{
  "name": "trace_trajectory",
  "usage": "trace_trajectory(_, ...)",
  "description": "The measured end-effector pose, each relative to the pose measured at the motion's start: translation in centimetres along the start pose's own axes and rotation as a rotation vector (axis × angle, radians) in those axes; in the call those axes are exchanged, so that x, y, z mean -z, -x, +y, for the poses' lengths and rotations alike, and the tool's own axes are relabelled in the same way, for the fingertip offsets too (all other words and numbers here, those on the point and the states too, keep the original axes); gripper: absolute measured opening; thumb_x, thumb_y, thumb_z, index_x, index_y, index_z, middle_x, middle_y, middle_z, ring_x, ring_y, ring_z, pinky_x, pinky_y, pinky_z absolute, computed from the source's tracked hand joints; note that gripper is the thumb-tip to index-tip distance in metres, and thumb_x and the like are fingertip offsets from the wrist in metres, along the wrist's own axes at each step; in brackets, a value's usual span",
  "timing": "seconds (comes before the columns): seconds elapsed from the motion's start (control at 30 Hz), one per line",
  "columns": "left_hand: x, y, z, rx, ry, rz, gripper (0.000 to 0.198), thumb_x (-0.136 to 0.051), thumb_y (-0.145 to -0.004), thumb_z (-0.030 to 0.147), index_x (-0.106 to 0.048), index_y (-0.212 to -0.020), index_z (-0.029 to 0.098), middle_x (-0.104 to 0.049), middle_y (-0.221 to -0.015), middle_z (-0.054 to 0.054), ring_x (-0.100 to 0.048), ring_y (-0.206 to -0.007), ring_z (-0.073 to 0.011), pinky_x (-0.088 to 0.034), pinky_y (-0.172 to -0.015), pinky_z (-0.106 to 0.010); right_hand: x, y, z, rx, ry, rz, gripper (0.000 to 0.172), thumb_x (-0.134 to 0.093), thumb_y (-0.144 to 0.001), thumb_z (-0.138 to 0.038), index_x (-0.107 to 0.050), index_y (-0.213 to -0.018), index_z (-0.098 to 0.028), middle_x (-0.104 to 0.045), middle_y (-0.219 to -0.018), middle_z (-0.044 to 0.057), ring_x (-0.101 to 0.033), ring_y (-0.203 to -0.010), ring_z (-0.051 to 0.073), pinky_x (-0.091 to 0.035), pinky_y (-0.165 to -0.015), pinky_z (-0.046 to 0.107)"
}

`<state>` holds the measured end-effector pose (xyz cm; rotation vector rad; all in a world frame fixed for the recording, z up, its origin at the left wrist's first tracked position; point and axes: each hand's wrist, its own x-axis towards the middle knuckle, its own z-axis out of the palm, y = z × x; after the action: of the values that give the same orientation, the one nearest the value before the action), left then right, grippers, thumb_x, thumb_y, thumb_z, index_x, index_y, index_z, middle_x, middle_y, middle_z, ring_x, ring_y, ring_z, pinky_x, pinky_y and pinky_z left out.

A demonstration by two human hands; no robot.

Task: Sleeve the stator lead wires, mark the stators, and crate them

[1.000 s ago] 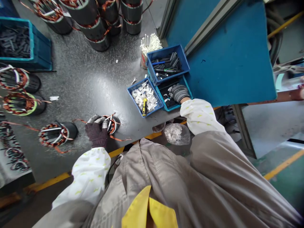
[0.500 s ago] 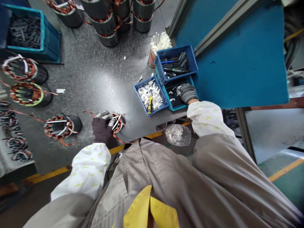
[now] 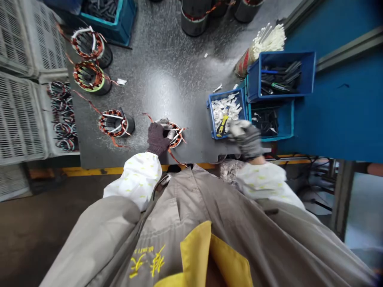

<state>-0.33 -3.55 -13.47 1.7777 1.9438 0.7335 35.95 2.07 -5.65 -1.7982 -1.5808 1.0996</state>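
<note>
My left hand, in a dark knit glove, grips the near side of a small motor stator with copper windings and white insulation strips. Loose copper leads trail from the stator across the grey table. My right hand, in a grey glove with pale fingertips, is off the trays above the table's near edge. It is blurred, and its fingers curl around something small that I cannot make out. Nearest to it are a blue tray of white pieces and a yellow-handled tool.
Several wound stators stand at the left, and more stand at the far edge. A blue bin of dark sticks sits on a teal tray. White cable ties stand in a cup. Slatted white crates lie on the floor left.
My right hand has come out of the teal tray toward the table's near edge. The view has swung, shifting the whole scene. My left hand stays on the stator.
</note>
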Motion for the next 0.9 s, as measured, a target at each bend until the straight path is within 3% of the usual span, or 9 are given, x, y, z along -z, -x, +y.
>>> trace_trajectory(0.13,0.2,0.1,-0.2,-0.04,0.02,-0.007,0.023,-0.074,-0.098,0.037,-0.074,-0.115,0.022,-0.076,-0.138,-0.015,-0.066,-0.143,-0.0332,-0.048,-0.127,-0.053,-10.2,0.5,-1.3,-0.085,-0.253,-0.161,0.022,-0.076,-0.089,-0.042,-0.068,-0.088,-0.02,-0.072,-0.081,0.003,-0.067,-0.072,0.016,-0.062,-0.076,0.033)
trace_trajectory(0.2,0.1,0.1,-0.3,-0.04,0.018,-0.003,0.023,-0.074,-0.099,0.036,-0.074,-0.116,0.022,-0.075,-0.139,-0.015,-0.065,-0.144,-0.0327,-0.047,-0.127,-0.053,-13.2,-0.2,-0.9,-0.163,-0.383,-0.169,0.026,-0.079,-0.084,-0.044,-0.065,-0.083,-0.022,-0.071,-0.08,0.002,-0.065,-0.074,0.016,-0.063,-0.08,0.034)
trace_trajectory(0.27,-0.1,0.1,-0.4,-0.041,0.015,0.006,0.021,-0.075,-0.099,0.035,-0.075,-0.116,0.022,-0.075,-0.138,-0.014,-0.066,-0.143,-0.0322,-0.048,-0.128,-0.053,-14.9,-0.9,-0.2,-0.201,-0.447,-0.167,0.031,-0.082,-0.082,-0.047,-0.064,-0.081,-0.023,-0.071,-0.081,0.001,-0.065,-0.076,0.016,-0.063,-0.082,0.034)
trace_trajectory(0.5,-0.3,0.1,-0.2,0.02,0.0,-0.02,0.02,-0.075,-0.099,0.035,-0.076,-0.115,0.023,-0.076,-0.136,-0.013,-0.064,-0.144,-0.0325,-0.048,-0.128,-0.052,-16.3,-1.7,1.5,-0.21,-0.579,-0.201,0.034,-0.088,-0.077,-0.048,-0.068,-0.087,-0.023,-0.076,-0.087,0.002,-0.069,-0.083,0.017,-0.067,-0.088,0.037)
trace_trajectory(0.7,-0.2,0.0,-0.3,0.022,-0.031,-0.058,0.02,-0.076,-0.099,0.037,-0.076,-0.115,0.026,-0.076,-0.139,-0.012,-0.064,-0.143,-0.0324,-0.048,-0.127,-0.051,-16.7,-2.6,1.1,0.024,-0.484,-0.322,0.035,-0.082,-0.085,-0.055,-0.067,-0.091,-0.023,-0.079,-0.098,0.007,-0.073,-0.096,0.023,-0.065,-0.103,0.044)
trace_trajectory(0.8,-0.1,-0.2,-0.4,0.006,-0.024,-0.071,0.021,-0.076,-0.099,0.038,-0.076,-0.115,0.024,-0.076,-0.139,-0.013,-0.065,-0.142,-0.0327,-0.048,-0.126,-0.051,-16.8,-3.2,0.8,0.097,-0.442,-0.443,0.044,-0.081,-0.086,-0.063,-0.066,-0.093,-0.023,-0.074,-0.092,0.005,-0.069,-0.087,0.02,-0.064,-0.093,0.039)
trace_trajectory(0.9,-0.1,-0.5,-0.5,0.007,-0.029,-0.1,0.022,-0.076,-0.099,0.037,-0.077,-0.116,0.024,-0.076,-0.139,-0.013,-0.065,-0.14,-0.0336,-0.048,-0.125,-0.053,-16.8,-3.5,0.5,0.019,-0.461,-0.54,0.052,-0.071,-0.093,-0.075,-0.061,-0.096,-0.024,-0.065,-0.08,0.0,-0.061,-0.071,0.016,-0.06,-0.071,0.032)
